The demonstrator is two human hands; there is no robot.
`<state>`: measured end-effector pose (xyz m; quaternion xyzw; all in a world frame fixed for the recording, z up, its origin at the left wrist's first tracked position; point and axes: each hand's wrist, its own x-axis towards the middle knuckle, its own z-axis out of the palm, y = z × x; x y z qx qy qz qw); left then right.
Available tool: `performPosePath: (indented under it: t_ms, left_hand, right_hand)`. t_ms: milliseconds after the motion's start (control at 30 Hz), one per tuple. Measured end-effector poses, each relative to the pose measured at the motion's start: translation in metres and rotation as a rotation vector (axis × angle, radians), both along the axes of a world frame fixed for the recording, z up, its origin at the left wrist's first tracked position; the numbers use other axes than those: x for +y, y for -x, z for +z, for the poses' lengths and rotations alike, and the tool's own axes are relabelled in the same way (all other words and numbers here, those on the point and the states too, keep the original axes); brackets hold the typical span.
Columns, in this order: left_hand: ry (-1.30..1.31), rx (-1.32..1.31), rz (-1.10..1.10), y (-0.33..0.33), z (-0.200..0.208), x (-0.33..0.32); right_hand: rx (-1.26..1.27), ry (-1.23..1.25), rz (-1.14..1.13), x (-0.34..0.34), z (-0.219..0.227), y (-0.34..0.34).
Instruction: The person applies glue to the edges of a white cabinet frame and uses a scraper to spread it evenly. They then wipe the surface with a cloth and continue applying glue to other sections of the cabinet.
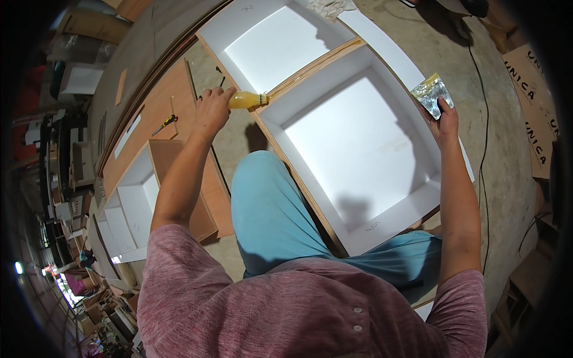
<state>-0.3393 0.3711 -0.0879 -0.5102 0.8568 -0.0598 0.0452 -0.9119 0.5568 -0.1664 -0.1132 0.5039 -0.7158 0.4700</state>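
Note:
Across my legs and the floor lies a shallow wooden cabinet frame with white inner faces, split in two by a plywood divider. My left hand is closed round a bottle of yellow glue, tipped sideways so its nozzle meets the divider's near-left end. Yellow glue shows along part of the divider's bare plywood edge. Beyond the frame's right side, my right hand grips a flat, silvery, crinkled piece with yellow smears on its upper edge. What this piece is, I cannot make out.
A crumpled pale cloth lies at the far end, over a long white panel. To the left are a yellow-and-black screwdriver on a brown board and a smaller cabinet. A black cable and flattened cardboard lie right.

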Motion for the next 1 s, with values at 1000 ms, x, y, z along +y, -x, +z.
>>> performPosePath:
  t_ms: [1000]
  left_hand:
    - [-0.28, 0.726, 0.212, -0.035, -0.072, 0.024]
  right_hand:
    - [0.462, -0.004, 0.275, -0.039, 0.008, -0.126]
